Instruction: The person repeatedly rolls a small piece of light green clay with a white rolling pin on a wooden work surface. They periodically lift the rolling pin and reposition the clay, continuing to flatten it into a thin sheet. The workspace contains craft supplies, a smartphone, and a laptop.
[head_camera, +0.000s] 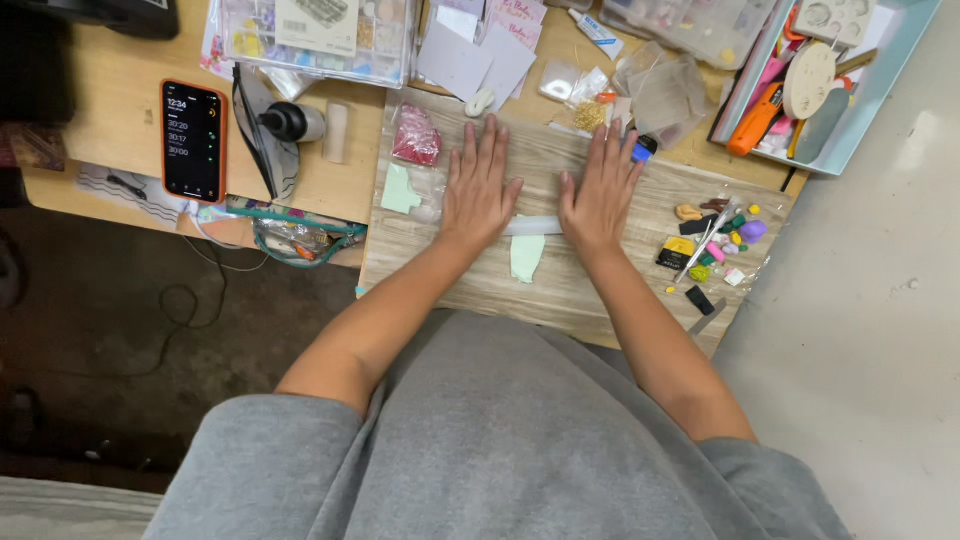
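My left hand (478, 186) and my right hand (601, 190) lie flat, palms down, on a clear roller (532, 226) that runs between them across a wood-grain board (560, 285). Under the roller lies a flattened piece of pale green clay (527, 257), its lower end showing below the roller. Another pale green clay piece (400, 190) rests on the board to the left of my left hand. Fingers of both hands are spread and point away from me.
A small bag of red beads (417, 136) lies beyond the left hand. Coloured clay bits and a metal tool (712, 240) sit at the board's right. A phone (193, 140) lies on the desk at left. Clear organiser boxes (310, 35) and a blue tray (830, 80) line the back.
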